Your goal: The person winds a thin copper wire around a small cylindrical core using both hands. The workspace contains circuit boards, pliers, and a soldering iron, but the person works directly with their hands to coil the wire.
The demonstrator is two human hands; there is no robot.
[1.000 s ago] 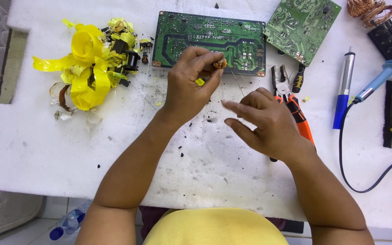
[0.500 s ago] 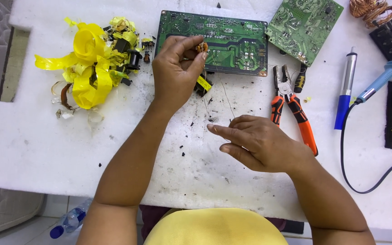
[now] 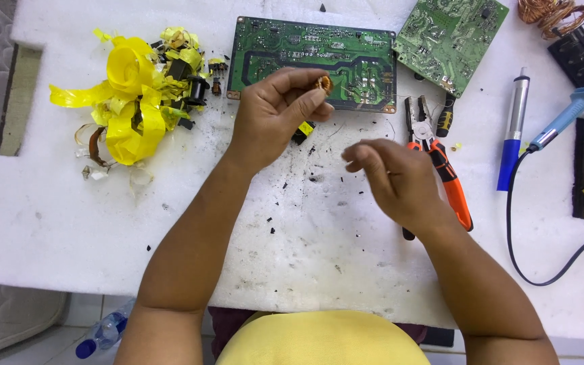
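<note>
I am pinching a small copper coil (image 3: 323, 84) between the thumb and fingertips of my left hand (image 3: 275, 111), holding it up in front of the lower edge of the large green circuit board (image 3: 312, 61). Compared with half a second ago, this hand is sitting at much the same spot over the board's edge, with the coil still at the fingertips. A small yellow-and-black part (image 3: 303, 131) is lying on the white foam pad (image 3: 69, 203) just below that hand.

My right hand (image 3: 400, 182) is what has changed: it was resting low and flat on the pad, and now it is lifted, with the fingers curled and drawn together at the tips. I cannot tell whether they are gripping anything. It is now covering part of the orange-handled pliers (image 3: 441, 169), which showed fully before.

The heap of yellow tape (image 3: 130, 101), the second green board (image 3: 451, 37) and the blue soldering iron (image 3: 566, 118) are lying where they were.
</note>
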